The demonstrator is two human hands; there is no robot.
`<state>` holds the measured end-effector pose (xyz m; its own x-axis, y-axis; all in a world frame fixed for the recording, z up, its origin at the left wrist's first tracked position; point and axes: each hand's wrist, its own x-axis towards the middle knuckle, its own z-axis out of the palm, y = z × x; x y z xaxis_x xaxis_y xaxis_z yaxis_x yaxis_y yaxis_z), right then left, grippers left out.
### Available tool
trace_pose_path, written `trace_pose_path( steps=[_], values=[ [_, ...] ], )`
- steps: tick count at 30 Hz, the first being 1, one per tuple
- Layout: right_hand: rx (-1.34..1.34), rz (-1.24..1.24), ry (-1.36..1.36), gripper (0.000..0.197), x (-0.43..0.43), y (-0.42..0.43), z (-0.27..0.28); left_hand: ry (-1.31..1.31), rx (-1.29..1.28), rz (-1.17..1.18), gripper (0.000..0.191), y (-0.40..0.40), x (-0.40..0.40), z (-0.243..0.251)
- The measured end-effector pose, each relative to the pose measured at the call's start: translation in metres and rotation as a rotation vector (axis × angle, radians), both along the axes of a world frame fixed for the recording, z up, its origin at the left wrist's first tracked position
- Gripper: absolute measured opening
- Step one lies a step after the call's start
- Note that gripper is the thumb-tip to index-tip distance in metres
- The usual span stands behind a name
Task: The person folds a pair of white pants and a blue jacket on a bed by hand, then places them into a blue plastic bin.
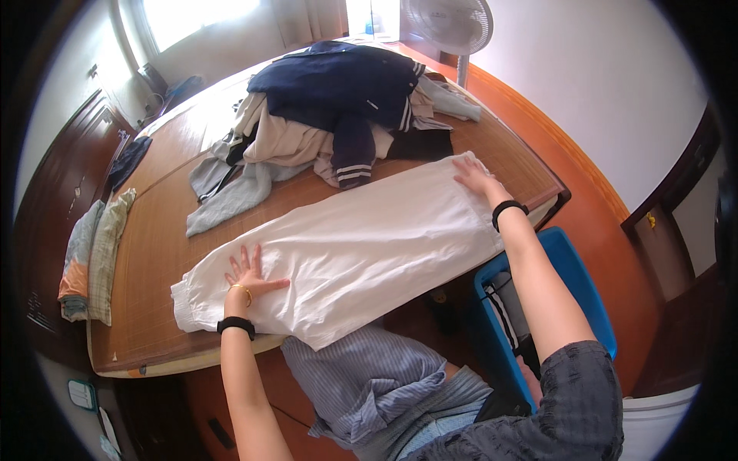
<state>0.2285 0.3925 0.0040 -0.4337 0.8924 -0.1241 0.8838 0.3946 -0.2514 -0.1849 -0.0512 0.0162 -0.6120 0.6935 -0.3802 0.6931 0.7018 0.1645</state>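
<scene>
A white cloth garment (363,236), probably trousers folded lengthwise, lies stretched out along the near edge of the bed. Its gathered, elastic-looking end (183,305) is at the left, and a lower corner hangs past the bed edge. My left hand (252,276) presses flat on the cloth near that end, fingers spread. At the far right end, my right hand (474,176) rests on the garment's upper corner with its fingers apart. Both palms face down on the fabric, and neither hand grasps anything.
Beyond the garment, a clothes pile is topped by a navy jacket (340,86) with white stripes. Folded pillows or bedding (104,259) lie at the mat's (155,230) left edge. A blue bin (562,253) holding clothes stands below my right arm. A fan (450,26) stands behind.
</scene>
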Motion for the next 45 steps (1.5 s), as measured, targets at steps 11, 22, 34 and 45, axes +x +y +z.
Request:
trace_pose_path(
  steps=[11, 22, 34, 45],
  values=[
    [0.022, -0.436, 0.418, 0.049, 0.014, 0.053, -0.034, -0.028, -0.019, 0.004, 0.139, 0.002, -0.002, 0.0],
    [0.074, -0.534, 0.306, 0.033, -0.002, 0.059, -0.021, -0.016, -0.022, -0.013, 0.14, 0.004, -0.001, 0.001],
    [0.181, 0.749, 0.413, 0.051, -0.033, -0.166, 0.003, 0.02, 0.013, -0.022, 0.136, 0.001, -0.007, -0.012],
    [0.112, 0.721, 0.023, 0.06, -0.166, -0.297, -0.012, 0.006, 0.063, -0.02, 0.137, -0.001, -0.008, -0.012]
  ],
)
